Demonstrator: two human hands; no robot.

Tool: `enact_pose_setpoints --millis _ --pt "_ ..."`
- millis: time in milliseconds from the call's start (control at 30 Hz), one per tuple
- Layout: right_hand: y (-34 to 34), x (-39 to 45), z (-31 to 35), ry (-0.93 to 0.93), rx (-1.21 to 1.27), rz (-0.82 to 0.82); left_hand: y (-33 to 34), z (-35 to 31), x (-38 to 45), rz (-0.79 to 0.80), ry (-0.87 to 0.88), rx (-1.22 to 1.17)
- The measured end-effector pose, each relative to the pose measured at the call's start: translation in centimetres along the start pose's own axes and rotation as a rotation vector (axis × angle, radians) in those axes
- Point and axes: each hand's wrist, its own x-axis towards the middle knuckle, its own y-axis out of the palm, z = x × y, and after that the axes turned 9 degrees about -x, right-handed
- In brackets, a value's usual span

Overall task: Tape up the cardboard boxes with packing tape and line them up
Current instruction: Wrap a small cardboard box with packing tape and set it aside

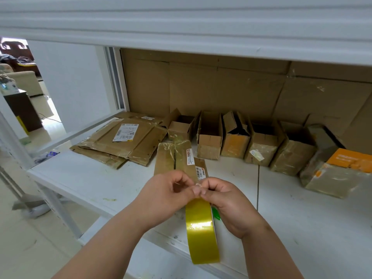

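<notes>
We pinch the top edge of the tape roll (202, 230) with both hands, left hand (165, 198) and right hand (227, 204) meeting fingertip to fingertip above the white table (86, 178). Just beyond lies a closed box (177, 160); open boxes (261, 143) stand in a row behind it.

White shipping labels are showing on the flattened cardboard (128, 137) and on the closed box (177, 160) in front of the hands — their print too small to read. Only a fragment is coming through — roughly "SF 7802" — on the box's nearer label (202, 172).
</notes>
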Motion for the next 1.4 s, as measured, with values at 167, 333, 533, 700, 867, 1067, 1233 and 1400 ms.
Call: enact_pose_setpoints --millis 167,333,533,700,867,1067,1233,1400 --pt "-0.1 -0.1 0.0 0.007 -0.041 0.01 0.3 -0.4 0.1 -0.034 0.081 0.268" --pt "0.0 -0.1 0.1 0.012 -0.207 -0.157 0.0 -0.8 0.1 -0.082 0.107 0.408" --pt "-2.1 -1.2 -0.3 0.097 -0.114 -0.117 -0.7 -0.3 0.1 -0.22 -0.049 0.259" --pt "-3.6 -2.3 -1.1 0.059 -0.03 0.076 -1.0 -0.5 -0.2 -0.315 -0.117 0.037" --pt "-4.2 -3.0 -1.3 0.026 0.028 0.155 -0.8 -1.0 -0.8 -0.327 -0.181 -0.222" --pt "-5.0 -4.1 -1.2 -0.003 0.105 0.24 -0.4 -0.8 -1.9 -0.298 -0.24 -0.357" --pt "-5.3 -4.7 -0.3 -0.029 0.037 0.266 0.0 -1.0 -2.4 -0.389 -0.21 -0.359" --pt "-6.0 -4.9 0.7 -0.056 -0.034 0.224 -1.1 -1.4 -2.3 -0.491 -0.165 -0.406"
